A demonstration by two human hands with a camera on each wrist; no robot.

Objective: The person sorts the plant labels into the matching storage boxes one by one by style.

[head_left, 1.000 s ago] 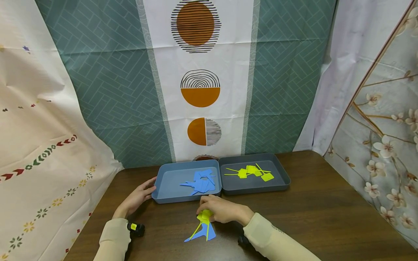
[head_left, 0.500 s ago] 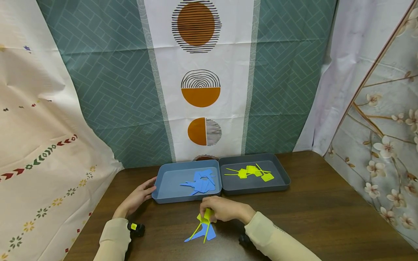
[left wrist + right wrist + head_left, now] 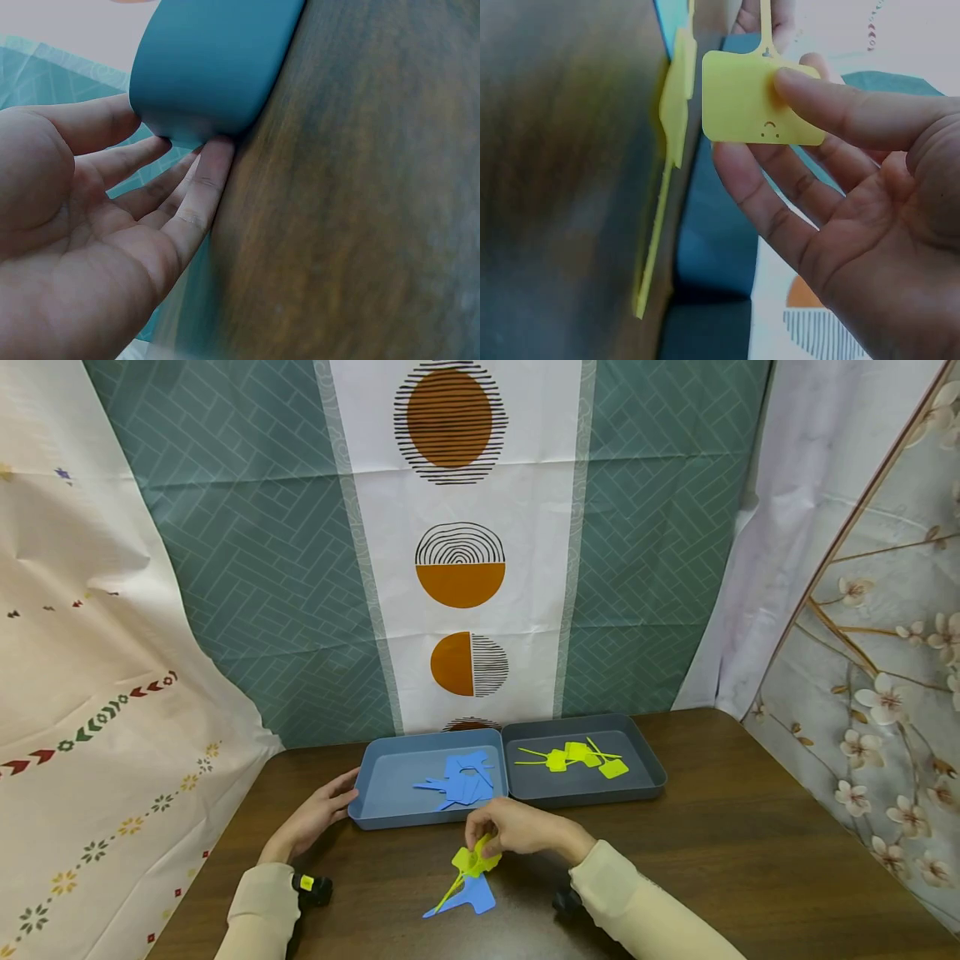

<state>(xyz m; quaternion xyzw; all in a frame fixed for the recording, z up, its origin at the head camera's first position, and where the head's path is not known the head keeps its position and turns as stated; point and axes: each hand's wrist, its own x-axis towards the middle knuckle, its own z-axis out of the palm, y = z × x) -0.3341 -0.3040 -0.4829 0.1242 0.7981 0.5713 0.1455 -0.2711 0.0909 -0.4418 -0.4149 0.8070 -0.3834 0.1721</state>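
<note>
My right hand (image 3: 517, 827) pinches a flat yellow tag with a thin tail (image 3: 739, 97) between thumb and fingers, just above the table. In the right wrist view the tag's square face points at the camera. Below it lie another yellow tag (image 3: 462, 862) and a flat blue piece (image 3: 480, 893), partly overlapped. My left hand (image 3: 311, 818) reaches to the left end of the blue tray (image 3: 386, 781). In the left wrist view its extended fingers and thumb touch the tray's outer wall (image 3: 202, 67), low by the tabletop.
Several flat blue pieces (image 3: 465, 785) lie in the blue tray's right part. Against that tray stands a dark grey tray (image 3: 588, 793) holding several yellow tags (image 3: 615, 768). Patterned cloth (image 3: 480, 668) hangs behind the wooden table (image 3: 720, 835).
The right hand has drawn slightly up and to the right with one yellow tag, whose tail has left the blue piece. The other tag stays behind; the left hand keeps its place.
</note>
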